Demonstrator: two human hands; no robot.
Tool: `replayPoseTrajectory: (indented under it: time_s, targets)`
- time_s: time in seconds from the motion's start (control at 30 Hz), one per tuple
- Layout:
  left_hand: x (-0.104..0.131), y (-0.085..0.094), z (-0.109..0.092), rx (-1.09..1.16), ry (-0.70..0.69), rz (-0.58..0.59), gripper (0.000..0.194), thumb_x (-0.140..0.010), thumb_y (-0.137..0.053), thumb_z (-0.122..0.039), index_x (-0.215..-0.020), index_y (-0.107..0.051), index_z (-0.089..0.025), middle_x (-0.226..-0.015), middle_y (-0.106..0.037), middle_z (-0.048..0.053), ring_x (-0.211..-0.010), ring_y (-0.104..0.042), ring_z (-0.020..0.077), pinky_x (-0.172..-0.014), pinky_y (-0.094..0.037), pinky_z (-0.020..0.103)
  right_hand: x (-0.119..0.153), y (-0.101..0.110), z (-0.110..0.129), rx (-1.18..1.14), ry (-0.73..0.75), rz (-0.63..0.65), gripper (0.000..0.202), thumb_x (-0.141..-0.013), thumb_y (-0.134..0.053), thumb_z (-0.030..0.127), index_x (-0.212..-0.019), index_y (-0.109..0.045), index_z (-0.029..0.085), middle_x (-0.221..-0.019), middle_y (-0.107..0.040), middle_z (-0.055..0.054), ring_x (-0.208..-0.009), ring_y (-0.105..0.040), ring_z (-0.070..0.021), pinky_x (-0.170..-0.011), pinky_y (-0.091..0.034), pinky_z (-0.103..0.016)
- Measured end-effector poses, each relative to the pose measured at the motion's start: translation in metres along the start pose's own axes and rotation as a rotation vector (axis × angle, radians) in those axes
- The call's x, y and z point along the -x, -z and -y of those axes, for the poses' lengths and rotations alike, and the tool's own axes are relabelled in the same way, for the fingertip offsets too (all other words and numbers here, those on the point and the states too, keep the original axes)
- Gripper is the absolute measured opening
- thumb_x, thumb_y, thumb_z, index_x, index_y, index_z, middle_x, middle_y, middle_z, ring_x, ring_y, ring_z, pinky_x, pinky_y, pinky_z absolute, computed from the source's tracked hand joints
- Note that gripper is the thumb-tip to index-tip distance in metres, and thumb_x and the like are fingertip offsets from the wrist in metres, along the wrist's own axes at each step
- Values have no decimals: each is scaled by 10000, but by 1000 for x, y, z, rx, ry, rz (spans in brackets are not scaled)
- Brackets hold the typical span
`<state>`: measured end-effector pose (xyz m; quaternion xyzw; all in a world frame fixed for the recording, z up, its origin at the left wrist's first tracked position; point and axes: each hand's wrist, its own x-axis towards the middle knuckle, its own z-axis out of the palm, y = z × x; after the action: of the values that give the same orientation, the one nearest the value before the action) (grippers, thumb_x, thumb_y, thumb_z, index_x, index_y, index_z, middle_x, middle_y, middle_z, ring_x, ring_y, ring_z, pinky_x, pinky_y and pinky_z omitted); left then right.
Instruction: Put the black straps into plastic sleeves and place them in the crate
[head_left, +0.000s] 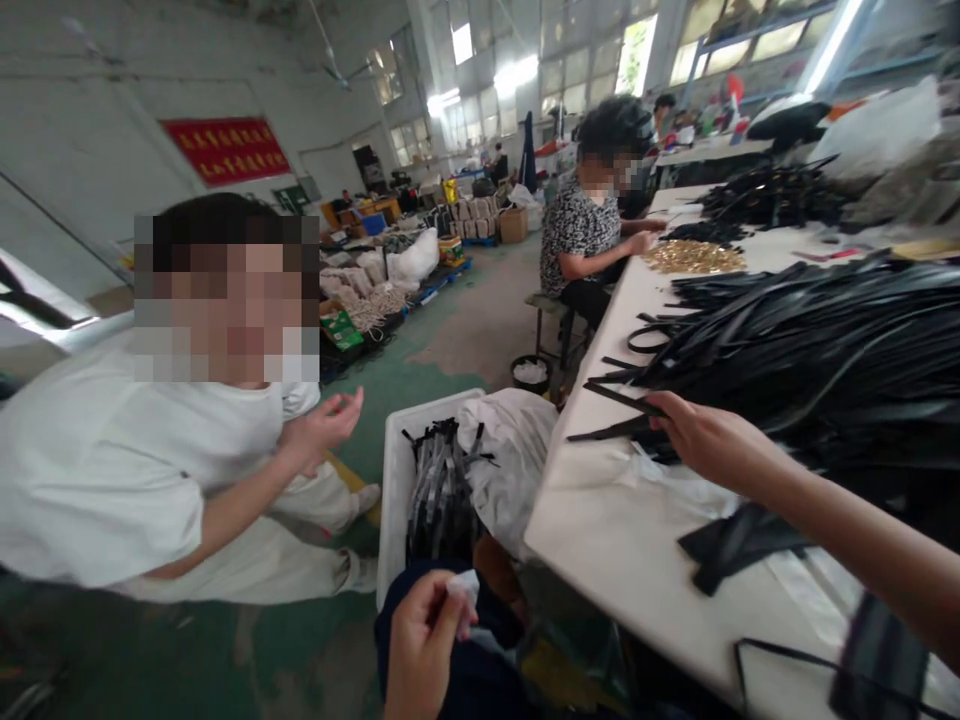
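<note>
My left hand (426, 635) is closed above my lap, a small crumpled white scrap (466, 583) pinched between thumb and fingers; whether it is paper or cloth I cannot tell. Over the white table (566, 490) my right hand (694, 432) reaches out, fingers closed on the end of a thin black strap (619, 391). This strap points left toward the table edge, beside another loose black strap (604, 434). Behind and to the right of that hand spreads a large heap of black straps (810, 350). Wider black strips (739, 545) lie nearer me, under my forearm.
A white bin (396, 500) with bundled black straps and a white sack (514, 460) stands left of the table. A person in white (112, 450) crouches close at left. Another person (585, 235) sits farther along, hands near gold-coloured pieces (694, 257). A black bucket (531, 372) is on the floor.
</note>
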<state>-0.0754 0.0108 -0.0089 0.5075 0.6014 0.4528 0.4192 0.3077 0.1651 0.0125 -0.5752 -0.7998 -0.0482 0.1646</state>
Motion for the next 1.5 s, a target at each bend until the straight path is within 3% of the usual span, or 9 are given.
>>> replayPoseTrajectory:
  time_s: [0.07, 0.2, 0.37, 0.53, 0.67, 0.83, 0.97, 1.17, 1.5]
  targets:
    - [-4, -7, -6, -13, -23, 26, 288, -833, -596, -410, -721, -629, -146, -576, -613, 11, -508, -530, 117, -527, -440, 207, 24, 27, 25, -76, 106, -5, 332, -948, -366, 263, -1209, -521, 132, -947, -693, -118, -766, -659, -208, -661, -460, -278]
    - [-12, -23, -18, -97, -116, 103, 246, -866, -564, -354, -741, -635, -155, -615, -627, 4, -548, -552, 115, -564, -445, 205, 57, 69, 80, -205, 300, 139, 257, -971, -368, 288, -1066, -579, 176, -820, -686, -62, -642, -622, -152, -581, -403, -247]
    - [-14, -33, -27, -195, -221, 146, 210, -893, -532, -310, -778, -647, -176, -659, -654, -4, -590, -586, 116, -596, -451, 205, 65, 78, 114, -242, 410, 264, 236, -979, -365, 269, -961, -582, 179, -707, -629, -25, -591, -558, -126, -554, -320, -252]
    - [-10, -33, -29, -288, -393, 189, 125, -877, -565, -246, -882, -678, -193, -735, -680, 5, -668, -617, 124, -651, -463, 212, 57, 74, 118, -200, 411, 289, 242, -972, -366, 265, -864, -563, 176, -645, -588, -12, -546, -506, -113, -537, -256, -258]
    - [-9, -35, -34, -270, -505, 186, 121, -867, -578, -216, -822, -683, -178, -799, -658, 28, -730, -608, 128, -678, -463, 216, 55, 71, 117, -234, 395, 304, 263, -979, -353, 290, -859, -555, 173, -649, -588, -13, -541, -505, -111, -541, -251, -258]
    - [-7, -41, -37, -169, -397, 155, 146, -866, -581, -242, -890, -710, -178, -782, -599, 27, -651, -545, 112, -567, -415, 206, 58, 70, 113, -282, 375, 350, 268, -982, -344, 300, -885, -559, 173, -671, -591, -22, -594, -539, -129, -559, -280, -252]
    - [-8, -43, -34, -94, -328, 136, 189, -831, -620, -255, -674, -649, -155, -659, -515, 1, -598, -491, 109, -540, -376, 214, 61, 71, 109, -313, 369, 349, 269, -978, -349, 299, -902, -574, 172, -669, -593, -29, -610, -543, -137, -568, -296, -248]
    - [-9, -46, -38, -247, -383, 81, 247, -799, -640, -203, -570, -560, -160, -608, -442, -24, -579, -437, 105, -548, -336, 220, 60, 74, 107, -273, 439, 365, 277, -985, -342, 293, -967, -589, 171, -692, -597, -28, -610, -525, -127, -568, -272, -256]
    - [-6, -46, -45, -377, -419, 128, 185, -831, -586, -206, -681, -690, -175, -627, -534, 3, -587, -493, 117, -534, -371, 212, 55, 78, 117, 30, 580, 381, 144, -929, -430, 205, -913, -573, 206, -663, -575, 3, -520, -453, -113, -518, -122, -310]
